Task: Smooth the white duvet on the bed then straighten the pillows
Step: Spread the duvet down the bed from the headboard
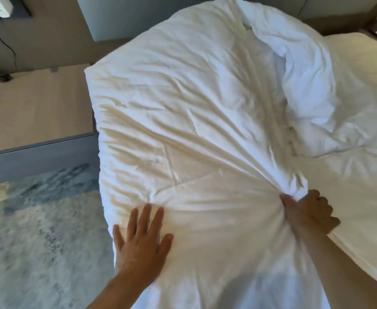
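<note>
Right hand [308, 214]: grip clamped on a bunched fold of the duvet [194, 130], creases radiating from the fist. Left hand [141, 240]: grip apart, fingers spread flat, pressing the duvet's near left part. Duvet lies rumpled across the bed [361, 197], heaped toward the far right. Rug [38, 230] at near left; wooden floor [33, 108] beyond it.

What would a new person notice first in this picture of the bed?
First, the big crumpled white duvet heaped across the middle of the frame. Next, the right hand at lower right, gripping a bunched handful of it, and the left hand at lower centre, pressing flat on it with spread fingers.
</note>
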